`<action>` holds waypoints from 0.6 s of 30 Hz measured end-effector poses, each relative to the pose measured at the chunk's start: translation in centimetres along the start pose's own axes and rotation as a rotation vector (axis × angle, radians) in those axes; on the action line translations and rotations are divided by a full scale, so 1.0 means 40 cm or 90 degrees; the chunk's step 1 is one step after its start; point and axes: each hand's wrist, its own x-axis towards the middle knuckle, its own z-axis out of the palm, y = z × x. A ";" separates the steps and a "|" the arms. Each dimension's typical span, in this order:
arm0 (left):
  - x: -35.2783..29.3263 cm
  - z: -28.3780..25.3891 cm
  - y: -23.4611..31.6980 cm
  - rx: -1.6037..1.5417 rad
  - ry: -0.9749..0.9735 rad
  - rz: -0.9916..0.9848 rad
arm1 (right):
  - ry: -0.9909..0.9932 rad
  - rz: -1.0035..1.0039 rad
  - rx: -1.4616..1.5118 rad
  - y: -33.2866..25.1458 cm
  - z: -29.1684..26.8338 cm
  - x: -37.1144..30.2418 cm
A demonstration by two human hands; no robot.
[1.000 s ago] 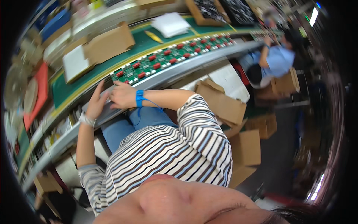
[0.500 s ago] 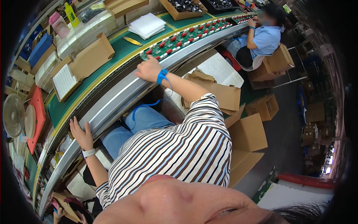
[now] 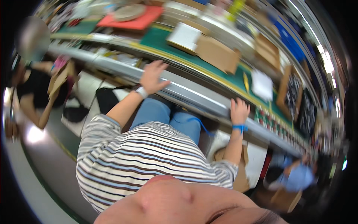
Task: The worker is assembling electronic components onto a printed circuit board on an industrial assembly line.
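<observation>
My left hand, with a white band at its wrist, rests on the grey metal rail along the front of the line. Its fingers are spread and hold nothing. Farther right, my right hand touches the same rail, its fingers stretched a little apart and nothing seen in them. A blue wrist strap with a cord is around that wrist. Just beyond my right hand, a row of green circuit boards with red and white parts lies along the line, blurred by motion.
Behind the rail, a green work surface carries an open cardboard box, a stack of white sheets and a yellow tool. A red board lies far left. Co-workers sit at left and right.
My view has swung to the left, bringing the left co-worker into sight. My right hand, which was beside the circuit boards, is now on the rail. My left hand stays on the rail.
</observation>
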 end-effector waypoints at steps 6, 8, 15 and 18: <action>-0.055 -0.023 -0.011 0.060 0.001 -0.078 | -0.049 -0.107 0.182 -0.195 0.019 0.002; -0.060 -0.011 0.001 0.051 0.006 -0.069 | -0.043 -0.115 0.213 -0.200 0.032 -0.006; -0.050 -0.029 0.009 0.034 -0.014 -0.068 | -0.062 -0.085 0.224 -0.221 0.050 -0.021; -0.043 -0.045 0.006 -0.025 -0.052 -0.063 | -0.064 -0.074 0.216 -0.231 0.040 -0.016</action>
